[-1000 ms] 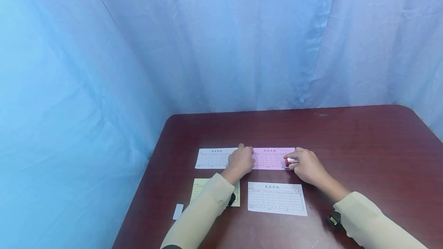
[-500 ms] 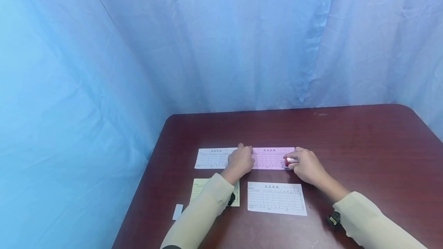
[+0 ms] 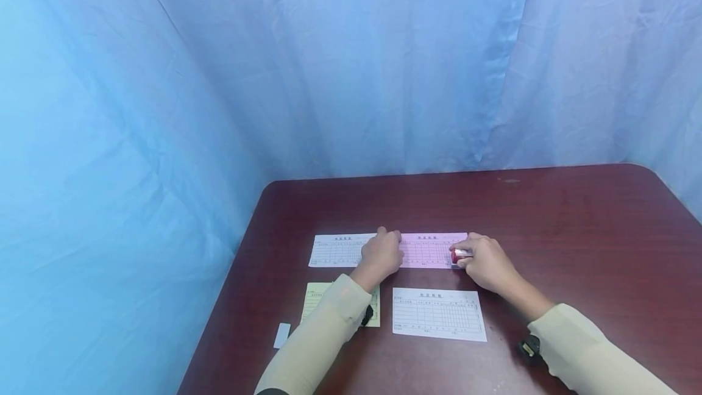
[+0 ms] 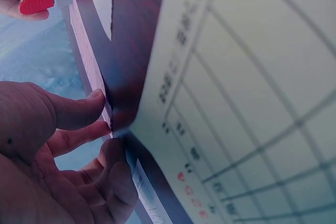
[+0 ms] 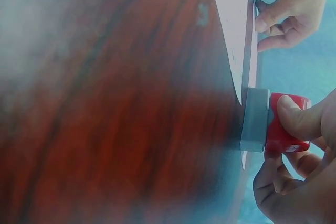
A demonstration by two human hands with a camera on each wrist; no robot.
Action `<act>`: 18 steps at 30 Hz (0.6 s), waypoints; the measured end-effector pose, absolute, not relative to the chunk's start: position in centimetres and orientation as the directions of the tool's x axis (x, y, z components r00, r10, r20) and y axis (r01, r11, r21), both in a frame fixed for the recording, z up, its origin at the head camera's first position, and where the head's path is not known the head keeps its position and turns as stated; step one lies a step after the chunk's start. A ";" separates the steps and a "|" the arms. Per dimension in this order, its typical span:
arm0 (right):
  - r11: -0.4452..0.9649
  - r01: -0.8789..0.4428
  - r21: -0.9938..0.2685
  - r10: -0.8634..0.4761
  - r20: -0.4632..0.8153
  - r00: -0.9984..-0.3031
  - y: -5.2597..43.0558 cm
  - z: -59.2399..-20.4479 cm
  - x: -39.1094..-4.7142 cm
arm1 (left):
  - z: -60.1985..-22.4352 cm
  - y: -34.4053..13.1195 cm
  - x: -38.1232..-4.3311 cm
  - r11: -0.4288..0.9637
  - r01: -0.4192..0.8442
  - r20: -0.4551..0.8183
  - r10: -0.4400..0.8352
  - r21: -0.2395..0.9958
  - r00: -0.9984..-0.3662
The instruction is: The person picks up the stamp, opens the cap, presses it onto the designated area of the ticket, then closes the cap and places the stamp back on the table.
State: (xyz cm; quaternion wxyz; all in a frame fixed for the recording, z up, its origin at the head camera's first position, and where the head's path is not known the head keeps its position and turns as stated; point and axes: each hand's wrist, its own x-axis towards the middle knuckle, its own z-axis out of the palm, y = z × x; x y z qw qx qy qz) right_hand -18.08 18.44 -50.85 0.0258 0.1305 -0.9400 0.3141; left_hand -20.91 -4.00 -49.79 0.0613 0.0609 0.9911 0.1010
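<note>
My right hand (image 3: pixel 488 266) grips a red rubber stamp (image 3: pixel 459 255) at the right end of a pink printed slip (image 3: pixel 425 253). In the right wrist view the thumb lies on the red handle (image 5: pixel 290 121), and the stamp's grey base (image 5: pixel 255 119) stands against the paper. My left hand (image 3: pixel 382 253) rests its fingertips at the pink slip's left edge, over the right end of a white slip (image 3: pixel 334 252). Seen from the left wrist, the thumb (image 4: pixel 86 109) and fingertips bear on the paper.
A yellow slip (image 3: pixel 314 298) lies partly under the left forearm in the head view. Nearer me is another white slip (image 3: pixel 439 316), and a small white rectangular piece (image 3: pixel 282 335) lies at the left. Blue curtains (image 3: pixel 384 66) hang behind the dark red table (image 3: pixel 570 218).
</note>
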 end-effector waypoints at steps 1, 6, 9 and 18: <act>0.771 -0.260 -0.582 -0.228 0.129 -0.965 18.5 -50.9 -18.1 | -49.8 -4.0 -20.9 0.972 0.107 -0.110 0.132 0.209 -0.985; 0.768 -0.271 -0.580 -0.229 0.146 -0.962 18.4 -50.9 -18.3 | -49.7 -4.0 -21.1 0.971 0.103 -0.110 0.129 0.216 -0.986; 0.762 -0.284 -0.581 -0.240 0.153 -0.959 18.5 -50.7 -18.4 | -49.8 -4.0 -21.2 0.971 0.103 -0.111 0.130 0.215 -0.985; 0.718 -0.335 -0.610 -0.264 0.208 -0.942 19.6 -48.6 -18.7 | -50.0 -3.8 -21.2 0.970 0.106 -0.122 0.134 0.217 -0.983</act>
